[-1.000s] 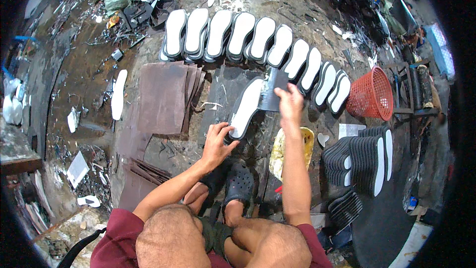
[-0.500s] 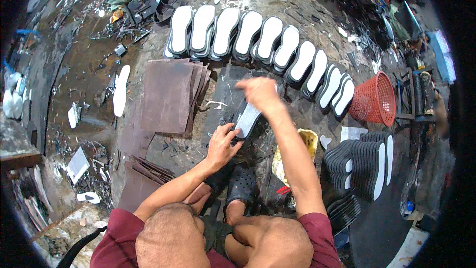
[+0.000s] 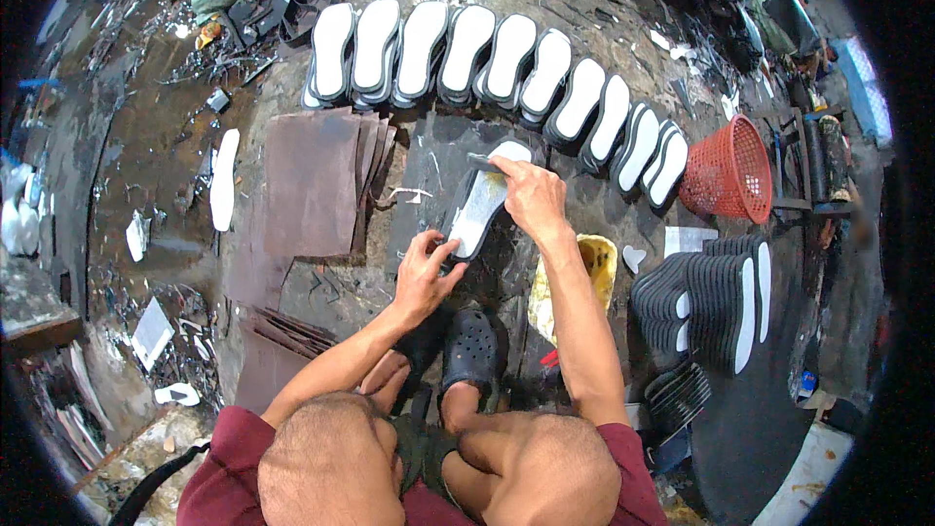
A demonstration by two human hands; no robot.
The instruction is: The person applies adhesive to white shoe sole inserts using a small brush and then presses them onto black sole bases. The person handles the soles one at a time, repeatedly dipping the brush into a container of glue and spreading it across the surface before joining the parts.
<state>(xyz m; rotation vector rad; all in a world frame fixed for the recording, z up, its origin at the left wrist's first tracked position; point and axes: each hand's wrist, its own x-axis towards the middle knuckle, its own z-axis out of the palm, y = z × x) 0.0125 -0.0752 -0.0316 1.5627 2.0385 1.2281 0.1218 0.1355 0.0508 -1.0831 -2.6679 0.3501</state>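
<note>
A shoe sole (image 3: 480, 206) with a dark rim and a shiny, whitish, wet-looking top lies on a dark board (image 3: 438, 151) before me. At its near, narrower end my left hand (image 3: 426, 268) grips the edge with thumb and fingertips. Over its far, wider part my right hand (image 3: 536, 197) is closed on a small flat grey spreader (image 3: 483, 164), which touches or nearly touches the sole's surface. The fingers hide part of the spreader. Beside my right forearm sits a yellow-stained tub (image 3: 596, 273), partly covered by the arm.
Stacks of white-topped soles (image 3: 467, 49) curve across the far side. A red basket (image 3: 730, 170) stands at the right, near more dark stacked soles (image 3: 721, 302). Brown sheets (image 3: 314, 185) are piled at the left. Scraps litter the floor around.
My right hand has come down onto the far part of the sole, and the spreader now shows clearly. My left hand stays at the near end. The whole view has shifted slightly.
</note>
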